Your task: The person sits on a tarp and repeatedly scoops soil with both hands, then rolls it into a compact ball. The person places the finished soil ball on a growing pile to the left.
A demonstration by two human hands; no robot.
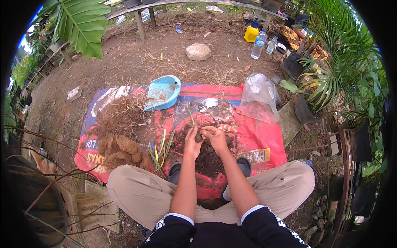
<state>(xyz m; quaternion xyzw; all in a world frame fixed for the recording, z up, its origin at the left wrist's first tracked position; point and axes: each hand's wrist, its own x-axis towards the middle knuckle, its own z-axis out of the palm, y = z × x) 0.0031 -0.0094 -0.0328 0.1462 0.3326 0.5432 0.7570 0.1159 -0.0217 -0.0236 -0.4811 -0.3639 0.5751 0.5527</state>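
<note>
Over a heap of dark soil, my left hand holds a small dark ball of soil. A narrow green leaf cutting stands up from the ball. My right hand meets it from the other side, thumb and fingertips bent together against the ball. Whether those fingertips pinch a thin strand is too small to tell. Left of my hands lie several yellow-edged leaf cuttings. Beyond them is a pile of brown coir fibre with loose strings around it.
A printed red and blue plastic sheet lies under everything. On it rest a light-blue dustpan and a clear plastic bag. Farther off are a stone, a yellow sprayer and water bottles. Another person's arm shows behind potted palms.
</note>
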